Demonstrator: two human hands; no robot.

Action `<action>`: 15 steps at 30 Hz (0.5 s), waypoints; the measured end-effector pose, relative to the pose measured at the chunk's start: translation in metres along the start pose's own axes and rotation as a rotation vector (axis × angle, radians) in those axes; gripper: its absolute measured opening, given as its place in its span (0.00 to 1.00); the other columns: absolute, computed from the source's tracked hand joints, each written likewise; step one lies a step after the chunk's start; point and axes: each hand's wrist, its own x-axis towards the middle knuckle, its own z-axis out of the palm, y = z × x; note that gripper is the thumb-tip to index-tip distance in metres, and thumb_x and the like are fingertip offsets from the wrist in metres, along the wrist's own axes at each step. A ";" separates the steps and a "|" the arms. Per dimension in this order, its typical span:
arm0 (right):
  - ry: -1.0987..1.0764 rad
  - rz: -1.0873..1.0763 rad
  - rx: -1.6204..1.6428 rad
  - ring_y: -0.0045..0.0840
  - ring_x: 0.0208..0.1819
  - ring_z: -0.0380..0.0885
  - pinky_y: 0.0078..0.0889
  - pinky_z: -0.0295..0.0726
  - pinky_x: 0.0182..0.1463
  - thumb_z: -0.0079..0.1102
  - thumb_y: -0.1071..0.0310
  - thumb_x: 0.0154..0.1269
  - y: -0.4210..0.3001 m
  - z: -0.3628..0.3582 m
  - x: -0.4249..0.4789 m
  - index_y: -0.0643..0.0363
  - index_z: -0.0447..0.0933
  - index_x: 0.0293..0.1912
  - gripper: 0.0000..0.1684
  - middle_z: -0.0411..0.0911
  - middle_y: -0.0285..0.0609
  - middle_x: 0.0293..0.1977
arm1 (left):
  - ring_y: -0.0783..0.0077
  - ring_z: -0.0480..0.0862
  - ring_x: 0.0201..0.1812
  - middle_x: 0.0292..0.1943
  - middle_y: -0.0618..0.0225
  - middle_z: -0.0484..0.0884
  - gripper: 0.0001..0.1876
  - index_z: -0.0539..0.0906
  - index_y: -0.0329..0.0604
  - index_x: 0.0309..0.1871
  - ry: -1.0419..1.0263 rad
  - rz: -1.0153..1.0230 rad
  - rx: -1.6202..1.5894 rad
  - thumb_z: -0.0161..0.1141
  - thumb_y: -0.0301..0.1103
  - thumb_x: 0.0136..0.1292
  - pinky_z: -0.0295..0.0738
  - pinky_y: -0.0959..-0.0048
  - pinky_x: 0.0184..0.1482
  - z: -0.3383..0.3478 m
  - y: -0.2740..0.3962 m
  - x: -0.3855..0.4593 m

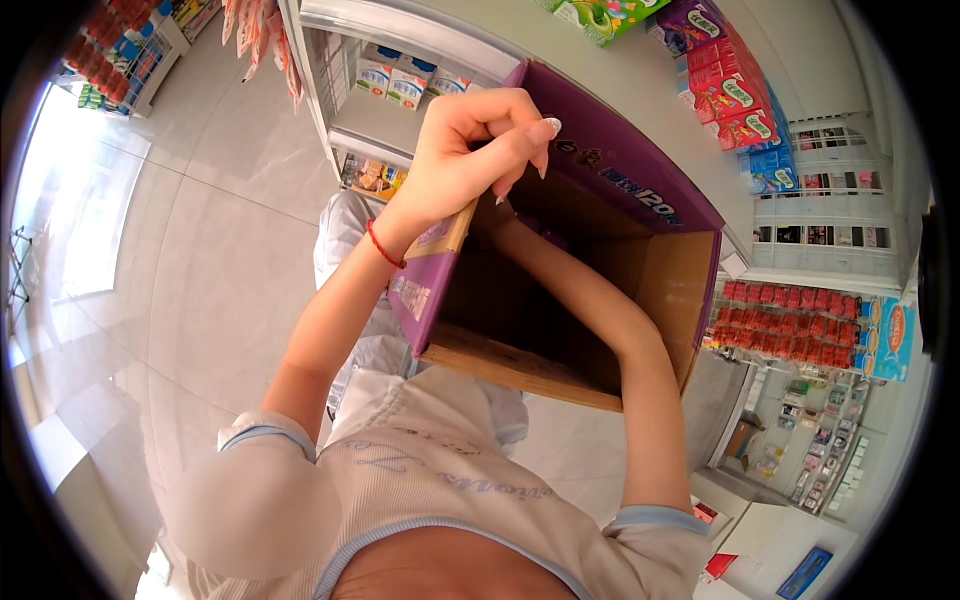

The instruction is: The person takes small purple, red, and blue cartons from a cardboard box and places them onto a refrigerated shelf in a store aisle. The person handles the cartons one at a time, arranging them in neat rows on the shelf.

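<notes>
A deep purple cardboard box (630, 161) with a brown inside stands open before me, bearing printed writing. My left hand (480, 154) is over its left wall, fingers curled in and thumb against them; I see nothing in it. A red cord bracelet (385, 246) circles that wrist. My right arm reaches down into the box, and my right hand (495, 219) lies in shadow near the far left inner corner. Its fingers are mostly hidden behind the left wall and my left hand. Dim purple items (553, 240) show beside the right forearm, deep in the box.
Beyond the box runs a white shelf (675, 97) holding red drink cartons (731, 94) and a green carton (607, 16). Lower at left, milk cartons (409, 79) stand on a shelf. Red hanging packets (787, 322) fill a rack at right. Grey tile floor (225, 247) extends left.
</notes>
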 end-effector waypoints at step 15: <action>0.004 -0.363 0.348 0.34 0.43 0.78 0.37 0.76 0.45 0.59 0.58 0.51 0.025 -0.125 -0.064 0.58 0.78 0.39 0.18 0.78 0.46 0.38 | 0.87 0.68 0.14 0.16 0.71 0.73 0.10 0.74 0.35 0.23 -0.005 0.054 -0.001 0.51 0.24 0.62 0.59 0.87 0.18 0.001 0.001 0.001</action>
